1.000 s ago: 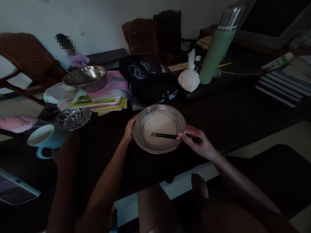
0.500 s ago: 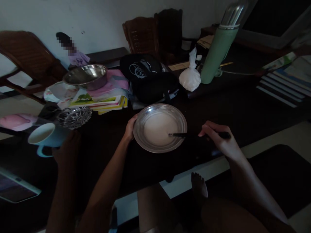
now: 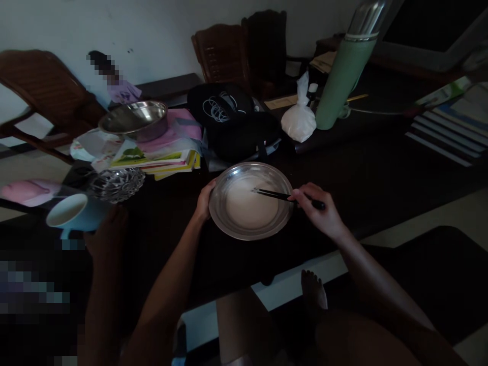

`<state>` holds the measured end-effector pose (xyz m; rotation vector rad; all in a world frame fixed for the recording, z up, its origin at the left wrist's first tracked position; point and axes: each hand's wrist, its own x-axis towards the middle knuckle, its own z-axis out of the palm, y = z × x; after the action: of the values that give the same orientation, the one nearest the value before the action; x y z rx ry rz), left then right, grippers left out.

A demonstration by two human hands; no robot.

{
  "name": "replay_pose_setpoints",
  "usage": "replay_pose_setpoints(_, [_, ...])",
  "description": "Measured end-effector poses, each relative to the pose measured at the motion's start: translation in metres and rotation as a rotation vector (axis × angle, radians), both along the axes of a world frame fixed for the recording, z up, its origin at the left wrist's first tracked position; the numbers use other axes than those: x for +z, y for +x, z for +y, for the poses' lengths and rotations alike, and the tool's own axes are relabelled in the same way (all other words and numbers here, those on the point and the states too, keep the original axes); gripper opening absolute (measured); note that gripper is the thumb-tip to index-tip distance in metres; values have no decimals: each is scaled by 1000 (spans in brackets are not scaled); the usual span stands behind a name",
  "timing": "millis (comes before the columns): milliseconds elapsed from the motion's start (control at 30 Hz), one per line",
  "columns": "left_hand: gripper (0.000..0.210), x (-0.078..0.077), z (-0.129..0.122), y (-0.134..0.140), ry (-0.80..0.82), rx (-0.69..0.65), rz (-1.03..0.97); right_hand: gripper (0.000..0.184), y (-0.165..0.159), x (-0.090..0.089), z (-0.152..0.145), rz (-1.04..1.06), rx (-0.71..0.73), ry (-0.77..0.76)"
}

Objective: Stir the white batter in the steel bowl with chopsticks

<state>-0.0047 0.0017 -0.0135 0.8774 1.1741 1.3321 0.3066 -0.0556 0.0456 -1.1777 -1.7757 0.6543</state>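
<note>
Plate (image 3: 223, 213) of pale batter, rim gripped by left hand (image 3: 203, 202); chopsticks (image 3: 271, 193) (tips in batter) pinched tight in right hand (image 3: 319, 215).

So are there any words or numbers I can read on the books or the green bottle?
None can be read.
The book covers show only blurred colours.
The green flask shows no lettering.
The booklets at the right are too small and blurred.
</note>
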Motion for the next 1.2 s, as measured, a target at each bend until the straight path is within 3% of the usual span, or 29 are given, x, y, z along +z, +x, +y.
replay_pose_setpoints(167, [40, 2, 0, 1, 16, -17, 5, 36, 29, 22, -16, 66, -97, -115])
replay_pose_setpoints(300, [44, 4, -1, 3, 21, -20, 7, 39, 30, 34, -28, 77, -28, -208])
replay_pose_setpoints(400, [43, 6, -1, 3, 34, -28, -7, 38, 15, 29, -30, 68, 78, -189])
replay_pose_setpoints(500, [41, 7, -1, 3, 25, -34, -1, 34, -6, 12, -23, 75, 135, -154])
replay_pose_setpoints(700, [38, 4, 0, 1, 24, -31, -10, 37, -19, -7, -3, 49, 9, -74])
replay_pose_setpoints(933, [39, -4, 2, 0, 25, -8, 1, 37, 23, 19, -12, 28, -175, -94])
replay_pose_setpoints(1067, [38, -2, 2, 0, 37, -12, 20, 40, 32, 35, -27, 61, -107, -210])
replay_pose_setpoints(1200, [38, 0, 2, 0, 37, -20, -8, 38, 17, 32, -30, 43, 16, -189])
